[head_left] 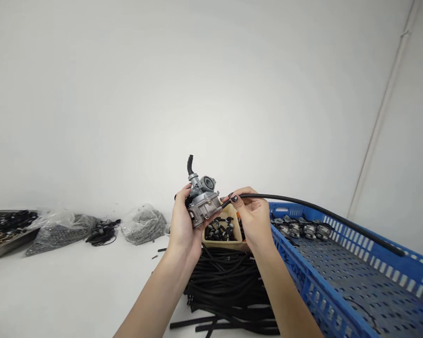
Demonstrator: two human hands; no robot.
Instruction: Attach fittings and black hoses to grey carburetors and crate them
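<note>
My left hand (184,225) is wrapped round a silver carburetor (205,203), which is tilted, with a short black rubber elbow (190,164) at its top. In my right hand (253,213) a long black rubber hose (303,203) is pinched between thumb and fingers close to its end. That end meets the lower right side of the carburetor; how far it sits on the fitting I cannot tell. The hose's other end arches away to the right above the blue crate. Below both hands lies a heap of similar black hoses (229,281).
A blue plastic crate (299,267) on the right holds several carburetors (303,228). Behind my hands stands a cream bin (221,244) of small black parts. Along the wall are clear bags of small parts (144,224), a black bundle (103,232) and a metal tray (7,241).
</note>
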